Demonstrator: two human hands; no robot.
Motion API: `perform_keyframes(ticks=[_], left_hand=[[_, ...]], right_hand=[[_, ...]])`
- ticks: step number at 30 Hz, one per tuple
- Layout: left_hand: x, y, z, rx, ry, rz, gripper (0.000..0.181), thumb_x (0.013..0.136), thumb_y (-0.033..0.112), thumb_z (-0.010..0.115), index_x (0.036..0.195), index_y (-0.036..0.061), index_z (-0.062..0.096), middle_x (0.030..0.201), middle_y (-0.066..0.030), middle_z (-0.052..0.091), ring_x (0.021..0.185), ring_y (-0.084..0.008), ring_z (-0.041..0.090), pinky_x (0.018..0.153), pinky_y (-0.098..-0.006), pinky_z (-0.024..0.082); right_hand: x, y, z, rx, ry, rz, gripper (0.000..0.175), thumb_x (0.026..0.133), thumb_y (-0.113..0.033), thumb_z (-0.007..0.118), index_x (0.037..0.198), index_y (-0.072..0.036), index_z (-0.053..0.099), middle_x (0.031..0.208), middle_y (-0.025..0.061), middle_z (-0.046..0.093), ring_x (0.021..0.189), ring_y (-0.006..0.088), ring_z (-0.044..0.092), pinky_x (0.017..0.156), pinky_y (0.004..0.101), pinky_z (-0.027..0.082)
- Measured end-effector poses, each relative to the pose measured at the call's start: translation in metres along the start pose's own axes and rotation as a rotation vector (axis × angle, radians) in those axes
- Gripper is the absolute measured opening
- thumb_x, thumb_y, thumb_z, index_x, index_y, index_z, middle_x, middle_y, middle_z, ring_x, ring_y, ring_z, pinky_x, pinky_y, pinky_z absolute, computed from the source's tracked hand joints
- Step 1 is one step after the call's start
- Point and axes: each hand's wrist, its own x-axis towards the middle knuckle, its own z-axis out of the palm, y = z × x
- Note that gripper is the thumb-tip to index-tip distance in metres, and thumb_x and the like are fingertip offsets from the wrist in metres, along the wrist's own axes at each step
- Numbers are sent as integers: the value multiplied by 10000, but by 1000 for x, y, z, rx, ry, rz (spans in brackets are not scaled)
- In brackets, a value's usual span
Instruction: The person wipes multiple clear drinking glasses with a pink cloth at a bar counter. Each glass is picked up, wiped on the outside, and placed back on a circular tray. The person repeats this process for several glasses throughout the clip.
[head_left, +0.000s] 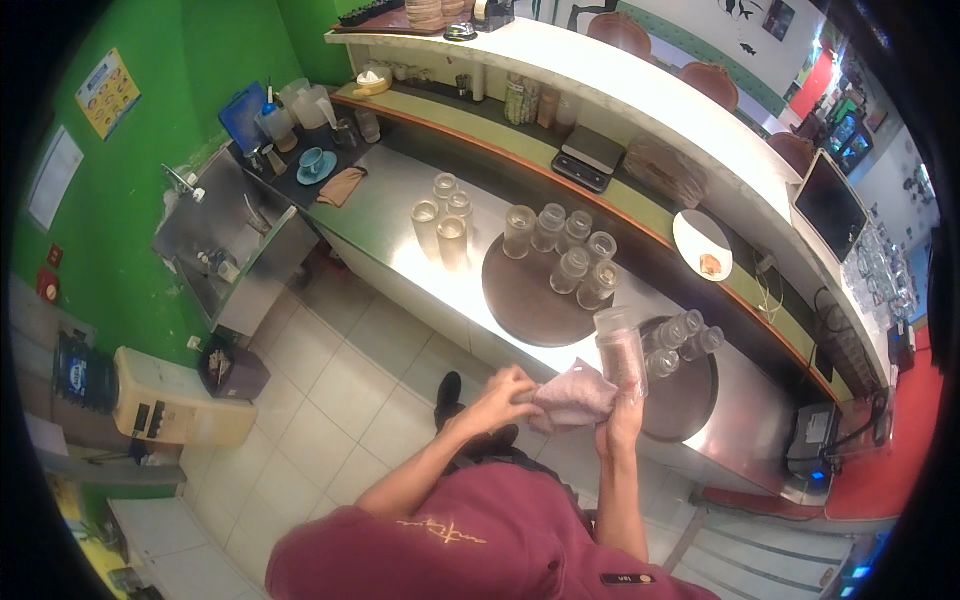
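In my right hand (622, 424) is a tall clear drinking glass (622, 349), held upright over the counter's front edge. A pinkish cloth (576, 397) lies against the glass's lower part and my right hand. My left hand (510, 394) pinches the cloth's left side, fingers bent. Just beyond, a round brown tray (525, 307) carries several clear glasses (570, 270) on its far side. A second round tray (686, 409), right of my right hand, bears several more glasses (664, 363). Further left, a group of tall glasses (452, 236) stands on the metal counter.
At the left are a metal sink (259, 277), a blue cup (312, 160) on a saucer and a folded brown cloth (342, 186). The raised shelf behind holds a digital scale (588, 159) and a white plate (701, 236). A receipt printer (814, 442) stands at the right end.
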Motion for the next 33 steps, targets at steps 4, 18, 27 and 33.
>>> perform_keyframes(ticks=[4, 18, 27, 33], left_hand=[[10, 18, -29, 82, 143, 58, 355, 867, 384, 836, 1024, 81, 740, 1063, -101, 620, 1073, -282, 606, 966, -422, 472], [18, -4, -5, -278, -273, -218, 421, 1018, 296, 689, 1340, 26, 671, 890, -98, 776, 743, -179, 723, 714, -326, 569], [5, 35, -2, -43, 442, -312, 320, 1034, 118, 571, 1302, 3, 701, 798, -166, 752, 734, -173, 740, 731, -348, 584], [42, 73, -32, -960, 828, -143, 369, 1151, 280, 456, 1325, -5, 615, 1412, -173, 643, 1159, -238, 688, 914, -352, 595]], right_hand=[[-5, 1, 2, -277, -57, -8, 694, 1035, -550, 607, 1399, 40, 571, 1265, 105, 651, 1146, 182, 613, 957, 348, 508], [-5, 19, 4, -346, -74, 44, 622, 1058, -468, 633, 1390, 55, 584, 1308, 141, 665, 1181, 219, 634, 1003, 363, 504], [-22, 39, 16, -543, -18, 4, 569, 1064, -420, 645, 1359, 66, 604, 1257, 153, 684, 1173, 231, 639, 1000, 366, 499], [-39, 49, 33, -723, -149, -33, 463, 1044, -348, 688, 1257, 63, 688, 1140, 182, 747, 1055, 267, 715, 918, 393, 543]])
